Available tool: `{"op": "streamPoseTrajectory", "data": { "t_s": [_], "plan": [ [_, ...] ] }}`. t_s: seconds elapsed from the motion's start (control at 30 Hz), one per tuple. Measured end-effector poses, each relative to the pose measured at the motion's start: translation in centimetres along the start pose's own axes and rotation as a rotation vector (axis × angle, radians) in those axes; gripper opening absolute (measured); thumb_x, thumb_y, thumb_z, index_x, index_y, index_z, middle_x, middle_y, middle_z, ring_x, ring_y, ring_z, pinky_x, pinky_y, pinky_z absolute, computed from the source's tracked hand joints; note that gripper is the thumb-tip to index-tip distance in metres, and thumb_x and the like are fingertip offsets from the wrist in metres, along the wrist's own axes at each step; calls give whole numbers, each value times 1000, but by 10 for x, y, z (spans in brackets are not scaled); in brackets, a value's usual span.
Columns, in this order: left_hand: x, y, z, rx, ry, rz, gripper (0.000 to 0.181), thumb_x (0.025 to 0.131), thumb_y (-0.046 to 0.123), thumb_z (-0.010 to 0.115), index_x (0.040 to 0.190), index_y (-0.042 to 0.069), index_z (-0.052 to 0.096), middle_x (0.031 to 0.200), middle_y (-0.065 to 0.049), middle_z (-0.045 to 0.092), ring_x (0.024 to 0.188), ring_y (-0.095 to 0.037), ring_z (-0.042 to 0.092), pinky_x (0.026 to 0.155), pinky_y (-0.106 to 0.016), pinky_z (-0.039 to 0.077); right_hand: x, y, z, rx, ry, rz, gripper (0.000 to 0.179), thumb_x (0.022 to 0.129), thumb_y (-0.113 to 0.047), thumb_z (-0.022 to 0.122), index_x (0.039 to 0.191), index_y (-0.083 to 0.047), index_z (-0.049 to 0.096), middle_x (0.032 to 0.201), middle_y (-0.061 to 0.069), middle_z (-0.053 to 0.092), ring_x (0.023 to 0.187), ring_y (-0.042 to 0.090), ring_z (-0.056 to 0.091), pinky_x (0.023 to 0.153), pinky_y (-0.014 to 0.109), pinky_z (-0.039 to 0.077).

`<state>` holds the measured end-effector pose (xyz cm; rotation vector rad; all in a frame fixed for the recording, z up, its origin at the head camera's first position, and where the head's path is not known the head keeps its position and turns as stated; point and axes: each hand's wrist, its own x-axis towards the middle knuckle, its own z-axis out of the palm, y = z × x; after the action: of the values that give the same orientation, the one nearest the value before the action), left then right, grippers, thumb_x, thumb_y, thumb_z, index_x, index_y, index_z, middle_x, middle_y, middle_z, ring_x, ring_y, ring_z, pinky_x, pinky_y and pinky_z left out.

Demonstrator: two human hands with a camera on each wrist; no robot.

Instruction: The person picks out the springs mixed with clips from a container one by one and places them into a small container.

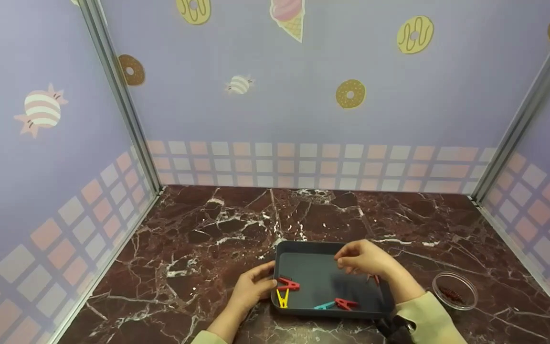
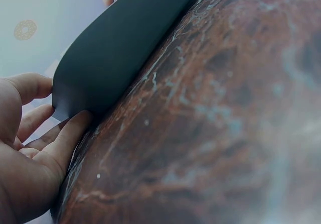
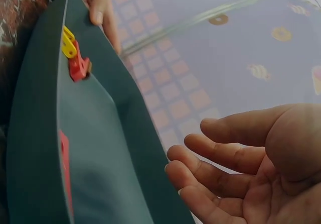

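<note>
A dark grey rectangular tray point(image 1: 311, 274) lies on the marbled table. My left hand point(image 1: 253, 286) holds its left side, thumb at the rim and fingers along the outer wall point(image 2: 95, 68). Inside, by that hand, are a red clip point(image 1: 290, 284) and a yellow clip point(image 1: 282, 299). A blue clip point(image 1: 324, 305) and another red clip point(image 1: 346, 304) lie along the near wall. Above the tray's right part hovers my right hand point(image 1: 365, 260), fingers loosely bent with nothing between them, as the right wrist view also shows. Something reddish point(image 1: 376, 278) is partly hidden beneath it.
To the right of the tray stands a clear round dish point(image 1: 455, 291) with small dark red things inside. Patterned panels point(image 1: 318, 165) wall the table in at the back and on both sides, joined by metal posts point(image 1: 518, 114).
</note>
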<state>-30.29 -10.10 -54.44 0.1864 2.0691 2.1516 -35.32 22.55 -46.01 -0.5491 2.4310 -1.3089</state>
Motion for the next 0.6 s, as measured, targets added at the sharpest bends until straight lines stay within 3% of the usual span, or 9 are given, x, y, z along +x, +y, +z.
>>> {"op": "streamPoseTrajectory", "data": {
  "t_s": [0.13,0.43,0.6],
  "plan": [
    [0,0,0,5,0,5,61,93,6,69,149,-6,49,146,-31,54,124,-34,67,83,-32,64,10,-6,12,-15,-9,19,29,97,-17,68,115,6,72,96,12,78,73,9,68,68,30,61],
    [0,-1,0,15,3,9,62,92,6,70,149,-7,48,148,-32,52,123,-33,68,82,-33,64,33,-15,41,2,-13,42,24,95,-13,70,109,6,74,91,11,78,67,7,65,65,27,60],
    [0,-1,0,-2,-3,-2,62,92,6,69,149,-7,48,149,-32,52,123,-32,68,84,-32,63,45,-23,59,-50,-3,31,17,92,-9,72,103,3,77,87,9,78,63,8,64,62,26,58]
  ]
}}
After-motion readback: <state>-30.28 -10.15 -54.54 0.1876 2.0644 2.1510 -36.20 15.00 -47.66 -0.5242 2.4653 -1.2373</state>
